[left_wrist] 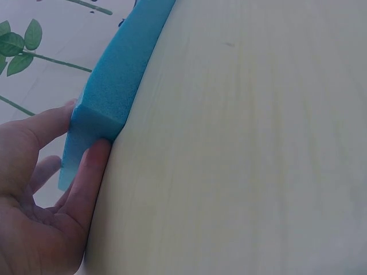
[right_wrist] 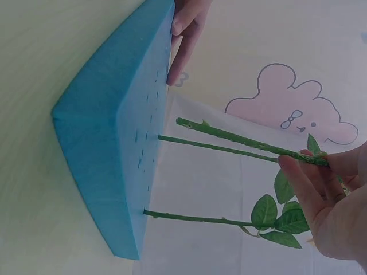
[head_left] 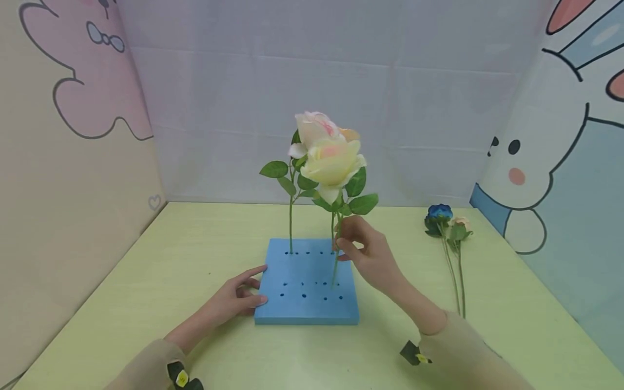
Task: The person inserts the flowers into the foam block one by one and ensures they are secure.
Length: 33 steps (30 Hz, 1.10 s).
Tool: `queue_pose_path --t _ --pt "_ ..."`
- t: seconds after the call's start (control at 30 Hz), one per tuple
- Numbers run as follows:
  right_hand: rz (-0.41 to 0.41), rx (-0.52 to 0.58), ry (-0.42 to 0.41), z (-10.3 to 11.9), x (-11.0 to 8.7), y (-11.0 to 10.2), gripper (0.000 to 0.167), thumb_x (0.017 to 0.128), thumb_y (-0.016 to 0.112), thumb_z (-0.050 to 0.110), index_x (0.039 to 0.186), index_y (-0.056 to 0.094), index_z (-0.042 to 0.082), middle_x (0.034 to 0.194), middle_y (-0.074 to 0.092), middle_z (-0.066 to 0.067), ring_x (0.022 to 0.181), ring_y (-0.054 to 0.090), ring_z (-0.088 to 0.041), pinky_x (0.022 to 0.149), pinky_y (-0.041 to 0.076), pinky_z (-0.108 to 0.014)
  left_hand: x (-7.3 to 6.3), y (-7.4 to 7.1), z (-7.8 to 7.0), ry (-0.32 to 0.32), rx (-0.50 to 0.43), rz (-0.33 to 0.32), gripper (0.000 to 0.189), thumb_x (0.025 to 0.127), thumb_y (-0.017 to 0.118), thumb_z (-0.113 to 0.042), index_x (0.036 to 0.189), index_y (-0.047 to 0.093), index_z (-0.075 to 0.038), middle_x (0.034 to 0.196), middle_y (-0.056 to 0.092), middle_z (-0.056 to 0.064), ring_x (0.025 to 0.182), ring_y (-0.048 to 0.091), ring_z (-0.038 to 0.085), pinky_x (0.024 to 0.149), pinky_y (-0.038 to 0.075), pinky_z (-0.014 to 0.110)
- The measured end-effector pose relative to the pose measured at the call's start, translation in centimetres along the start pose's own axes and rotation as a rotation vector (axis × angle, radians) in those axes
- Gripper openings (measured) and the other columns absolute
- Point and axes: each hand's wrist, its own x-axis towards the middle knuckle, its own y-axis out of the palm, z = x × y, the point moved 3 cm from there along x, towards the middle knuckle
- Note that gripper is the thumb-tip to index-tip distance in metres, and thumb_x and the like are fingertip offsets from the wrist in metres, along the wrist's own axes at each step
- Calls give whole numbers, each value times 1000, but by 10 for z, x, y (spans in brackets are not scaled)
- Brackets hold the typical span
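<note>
My right hand point(head_left: 365, 252) pinches the green stem point(right_wrist: 241, 139) of a pale yellow rose point(head_left: 331, 165) between thumb and fingers. In the right wrist view the stem's lower end hangs free, apart from the blue foam board point(head_left: 307, 314). Rows of small holes cross the board's top. Two other roses stand upright in its back row: a pink-white rose point(head_left: 314, 130) on the left and a peach rose point(head_left: 349, 134) on the right, mostly hidden behind the yellow one. My left hand point(head_left: 234, 295) touches the board's left edge with its fingertips and thumb, fingers loosely extended.
A blue rose point(head_left: 440, 212) and a cream rose point(head_left: 460, 222) lie on the pale yellow table point(head_left: 209, 233) to the right. A white curtain point(head_left: 209, 108) hangs behind the table, and cartoon-printed panels point(head_left: 580, 195) stand at both sides.
</note>
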Motion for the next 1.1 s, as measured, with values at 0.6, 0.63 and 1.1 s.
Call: queue_pose_path --t 0.6,0.63,1.1 --pt "-17 57 -37 -13 24 45 22 96 59 1 118 57 0 100 67 -21 87 71 -31 67 63 -29 3 1 -3 -13 3 -7 79 85 78 -33 152 39 -23 133 55 17 96 62 18 81 62 36" --pt "-16 60 -38 -13 25 47 22 96 59 1 118 58 -1 100 67 -22 88 70 -32 67 63 -30 3 1 -3 -13 2 -3 79 85 78 -34 152 38 -23 133 55 18 96 62 18 81 62 36" --pt "6 73 -7 -15 37 74 31 95 62 4 126 57 5 94 70 -20 94 71 -33 66 62 -27 2 -1 0 23 -33 48 80 88 75 -31 155 33 -19 134 52 22 94 61 19 80 62 36"
